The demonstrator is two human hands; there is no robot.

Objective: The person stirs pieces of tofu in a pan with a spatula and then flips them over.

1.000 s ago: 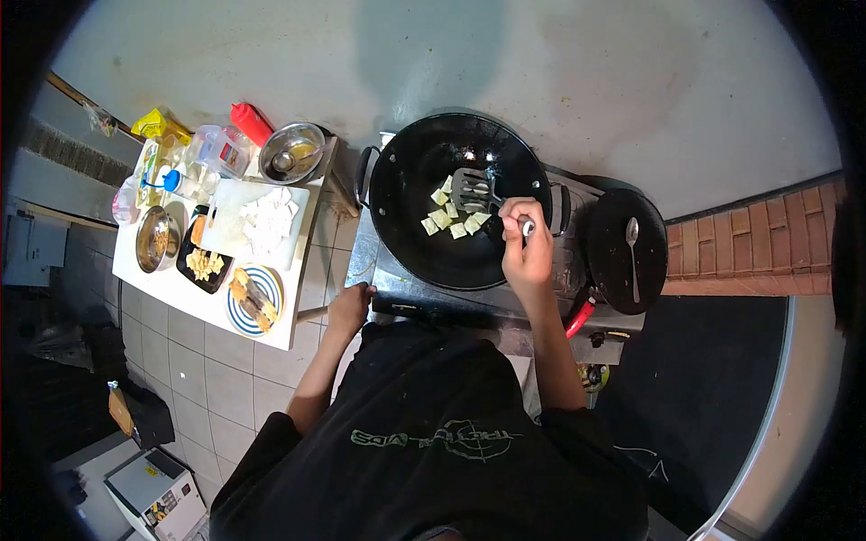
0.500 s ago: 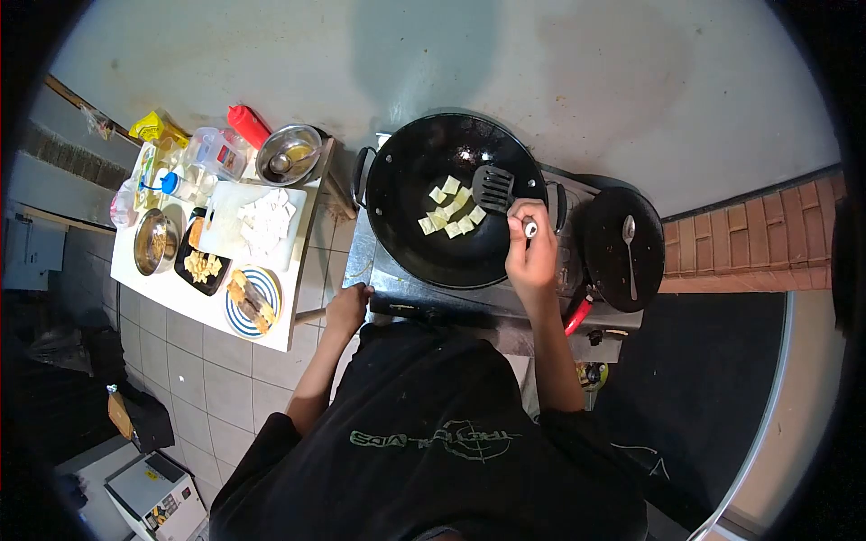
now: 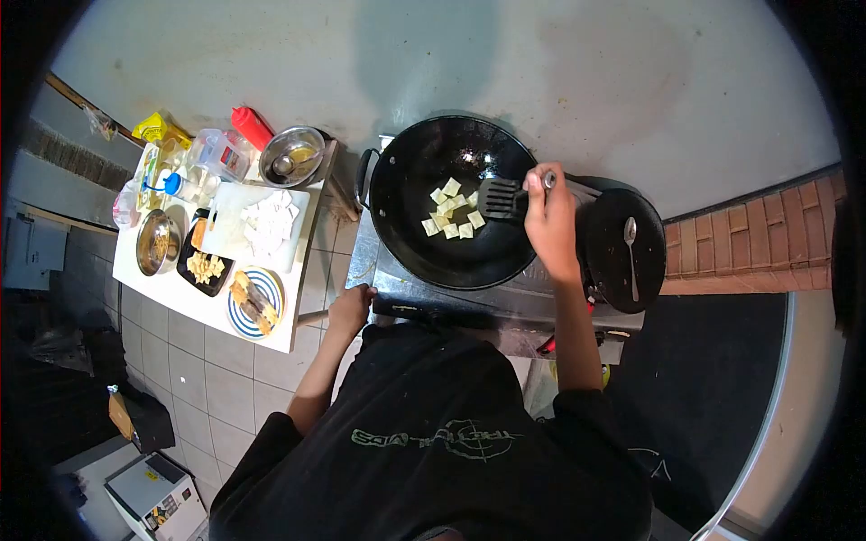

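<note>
From where I stand, the metal stove [image 3: 451,299] lies under the wok [image 3: 424,162] and juts out past its near side. The white worktop [image 3: 185,293] stands to the left of the wok, crowded with dishes. The wok itself is wide, black and round, with a loop handle on each side.

A round black lid [image 3: 609,270] lies flat just right of the wok. Left of the wok, on the worktop, a cutting board [image 3: 225,236] carries white cut pieces. A steel bowl [image 3: 290,155] sits just left of the wok's far rim. A striped plate [image 3: 255,298] lies left of the wok's near side. A red bottle [image 3: 251,124] lies further left of the wok than the bowl.

The person's right hand [image 3: 550,221] hovers over the wok's right rim, its grip wrapped tight around the handle of a slotted spatula [image 3: 498,198]. The spatula's blade reaches into the wok from the right and meets the pale cubes [image 3: 451,216], which sit in a loose cluster near the wok's middle.

The left hand [image 3: 350,311] rests on the stove's edge below the wok's left side; I cannot tell how far its grip is curled.

A spoon [image 3: 631,248] lies on the lid, right of the wok.
</note>
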